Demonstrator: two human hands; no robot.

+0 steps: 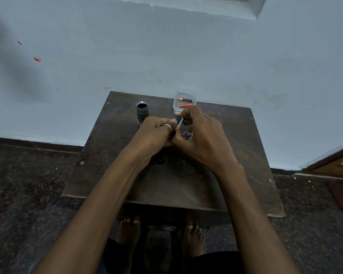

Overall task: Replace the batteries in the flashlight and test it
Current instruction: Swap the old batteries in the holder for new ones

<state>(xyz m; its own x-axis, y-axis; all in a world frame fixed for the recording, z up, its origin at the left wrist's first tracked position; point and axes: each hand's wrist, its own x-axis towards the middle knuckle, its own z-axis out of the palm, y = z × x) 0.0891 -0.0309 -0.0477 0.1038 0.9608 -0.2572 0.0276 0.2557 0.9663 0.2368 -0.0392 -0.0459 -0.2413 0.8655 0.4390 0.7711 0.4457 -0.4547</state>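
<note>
Nearest to the camera, two bare feet point(128, 232) stand on the dark speckled floor point(28, 194) under the near edge of the small dark wooden tabletop point(176, 184). Two bare forearms reach from below over this tabletop and meet above its middle.

The left hand point(153, 133) has one silver ring point(167, 126) on a finger. Its fingers are curled closed around a dark holder, which is mostly hidden, so I cannot tell its shape well. The right hand point(204, 135) is pinched closed on one battery point(179, 124), orange at one end and black at the other. The battery lies tilted between the two hands, and its orange end touches the left thumb. Whether it sits already inside the holder, I cannot tell.

Just beside the right hand, one small round cap point(187, 134) rests on the tabletop, partly covered by the fingers.

Farther, behind the left hand, one flashlight body point(142, 112) stands upright with its open threaded end up; the inside is dark.

At the far right edge there is one small clear plastic box point(183, 102). In it lie two batteries: one black with a gold end point(185, 100) and one orange point(185, 105), side by side.

Behind everything is a pale blue wall point(186, 56) with two red marks point(37, 59) at the left.
</note>
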